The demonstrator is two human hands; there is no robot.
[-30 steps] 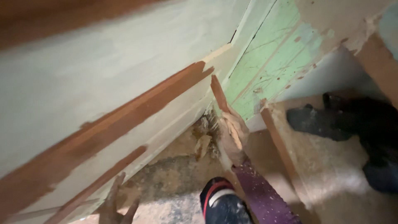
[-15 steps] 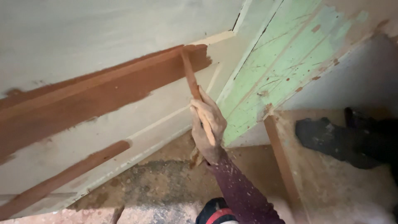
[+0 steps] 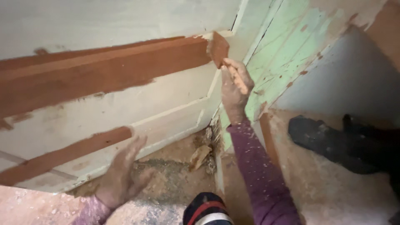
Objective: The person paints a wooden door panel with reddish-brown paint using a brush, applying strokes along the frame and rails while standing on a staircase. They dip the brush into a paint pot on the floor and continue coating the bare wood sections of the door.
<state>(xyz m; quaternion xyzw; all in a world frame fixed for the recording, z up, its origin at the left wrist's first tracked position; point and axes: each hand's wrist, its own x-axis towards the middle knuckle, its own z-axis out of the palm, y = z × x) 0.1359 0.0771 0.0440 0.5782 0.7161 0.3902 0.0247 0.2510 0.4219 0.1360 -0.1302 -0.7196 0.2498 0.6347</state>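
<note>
Currently two hands: right hand (image 3: 236, 86) closed around one brush (image 3: 219, 49) touching the pale panel (image 3: 125, 104). Left hand (image 3: 123, 173) open, flat on panel, holding nothing; two red-brown painted bands (image 3: 104, 68).

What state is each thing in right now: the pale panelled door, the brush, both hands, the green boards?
Pale panelled wooden door: partly coated, two red-brown bands, the rest bare.
Red-brown flat paintbrush: loaded with paint, bristles against the door's upper band end.
Right hand: closed around the brush handle.
Left hand: open, fingers spread by the lower band; contact unclear.
Green wall boards: worn, flecked with red-brown.
</note>
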